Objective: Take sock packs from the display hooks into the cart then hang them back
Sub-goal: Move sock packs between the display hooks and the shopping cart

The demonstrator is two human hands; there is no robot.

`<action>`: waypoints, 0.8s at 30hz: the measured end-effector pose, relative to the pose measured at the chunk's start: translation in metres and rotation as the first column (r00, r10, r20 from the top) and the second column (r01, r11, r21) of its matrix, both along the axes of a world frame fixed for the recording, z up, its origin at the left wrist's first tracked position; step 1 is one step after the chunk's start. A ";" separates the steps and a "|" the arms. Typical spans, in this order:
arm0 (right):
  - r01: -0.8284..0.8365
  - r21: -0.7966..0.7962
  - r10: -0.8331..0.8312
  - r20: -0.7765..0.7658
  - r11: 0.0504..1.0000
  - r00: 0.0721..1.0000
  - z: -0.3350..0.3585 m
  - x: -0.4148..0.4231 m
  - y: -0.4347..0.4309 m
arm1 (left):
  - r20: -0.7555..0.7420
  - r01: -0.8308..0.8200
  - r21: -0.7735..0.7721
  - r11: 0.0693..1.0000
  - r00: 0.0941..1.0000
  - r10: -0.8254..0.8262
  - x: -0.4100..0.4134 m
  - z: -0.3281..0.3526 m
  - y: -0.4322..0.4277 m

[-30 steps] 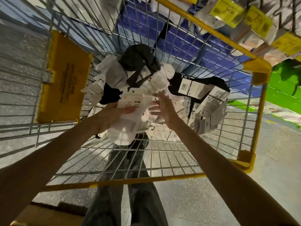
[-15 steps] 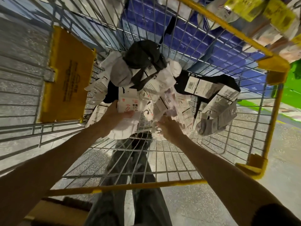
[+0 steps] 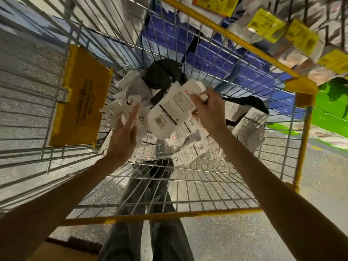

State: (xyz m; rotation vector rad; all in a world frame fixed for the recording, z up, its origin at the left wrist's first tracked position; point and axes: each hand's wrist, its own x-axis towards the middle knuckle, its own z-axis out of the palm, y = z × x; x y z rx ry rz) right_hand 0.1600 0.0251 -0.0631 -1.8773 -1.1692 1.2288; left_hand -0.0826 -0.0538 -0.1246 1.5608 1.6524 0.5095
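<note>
Since 0.5 s ago in the head view, the right hand (image 3: 209, 110) has come up out of the heap with 1 white sock pack (image 3: 169, 112) — fingers curled round its top end, the pack tilted above the pile of sock packs (image 3: 190, 149). The left hand (image 3: 122, 136) has released its pack and lies open, fingers straight, just beside the lifted one. All sits inside the wire cart (image 3: 163, 216) — a black fabric item (image 3: 162, 74) at its far end, yellow price tags (image 3: 265, 25) above.
</note>
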 end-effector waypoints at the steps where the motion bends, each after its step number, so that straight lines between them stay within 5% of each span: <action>1: -0.004 -0.030 0.004 -0.021 1.000 1.000 0.003 -0.005 0.003 | -0.058 -0.007 0.040 0.999 0.998 0.009 0.003 0.001 0.002; 11: -0.050 -0.227 0.057 0.021 0.973 0.998 0.010 -0.017 -0.004 | -0.029 0.006 0.226 0.974 1.000 0.000 0.008 0.024 0.019; 15: -0.059 -0.177 0.067 0.042 0.983 0.997 0.017 -0.019 0.002 | -0.056 -0.027 0.155 0.988 0.998 0.036 0.008 0.035 0.014; 19: -0.202 -0.057 0.210 0.196 0.978 0.958 0.016 -0.050 -0.006 | -0.032 0.192 -0.018 0.981 0.981 -0.192 0.023 0.030 0.009; 21: -0.245 0.006 0.237 0.230 0.970 0.944 0.012 -0.067 -0.012 | -0.121 0.133 0.005 0.991 0.984 -0.131 0.029 0.019 0.010; 24: -0.210 -0.059 0.213 0.063 0.976 0.975 0.000 -0.079 -0.022 | -0.187 0.001 0.071 0.997 0.982 0.012 0.032 0.008 0.013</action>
